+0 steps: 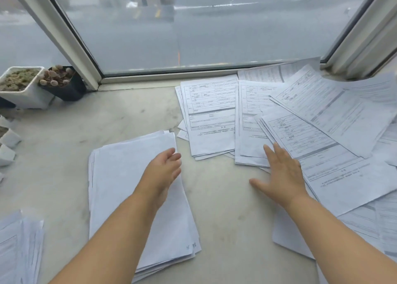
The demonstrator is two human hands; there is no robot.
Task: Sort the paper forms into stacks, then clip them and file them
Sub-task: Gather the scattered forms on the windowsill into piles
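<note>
Fingers (277, 154) of both hands relaxed, grasping nothing, printed forms (211, 116) illegible, blank-side stack (120, 176) under left hand (163, 169)

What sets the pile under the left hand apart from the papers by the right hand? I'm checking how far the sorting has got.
The stack under the left hand lies blank side up; the spread forms by the right hand show printed tables. The stack is roughly squared into one pile; the spread forms fan out at different angles, overlapping. Both are white sheets on the pale sill, and neither shows a clip.
</note>
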